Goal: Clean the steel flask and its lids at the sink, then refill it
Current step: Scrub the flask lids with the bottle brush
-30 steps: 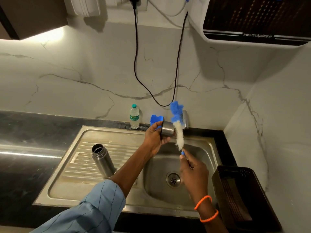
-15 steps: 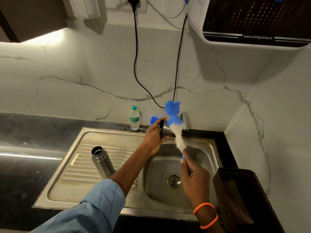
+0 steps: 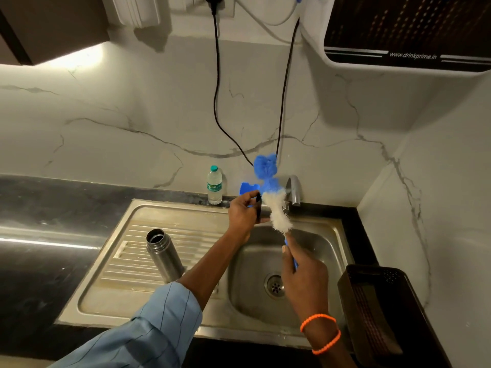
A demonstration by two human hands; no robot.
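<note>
Still scrubbing, seemingly: left hand [image 3: 243, 214] gripping small steel flask lid [image 3: 258, 208] over sink [image 3: 329, 227] back edge, right hand [image 3: 301, 264] clasping blue-white bottle brush [image 3: 276, 205]; open steel flask [image 3: 163, 254] upright on drainboard; next, probably rinsing under tap [image 3: 292, 191]

The walls [image 3: 111, 123] are clad in pale marble-look panels crossed by thin grey veins, and they meet in a corner at the right. A dark, glossy worktop [image 3: 53, 224] is run along the back wall, with a strip of reflected light lying across it at the left. A dark cabinet [image 3: 50, 22] is hung at the upper left, and a bright glow is cast on the wall beneath it. Two black cables [image 3: 216, 83] are hung down from a wall socket [image 3: 212, 1]. A black-fronted appliance [image 3: 409, 27] lettered "www.drinkprime.in" is mounted at the upper right.
</note>
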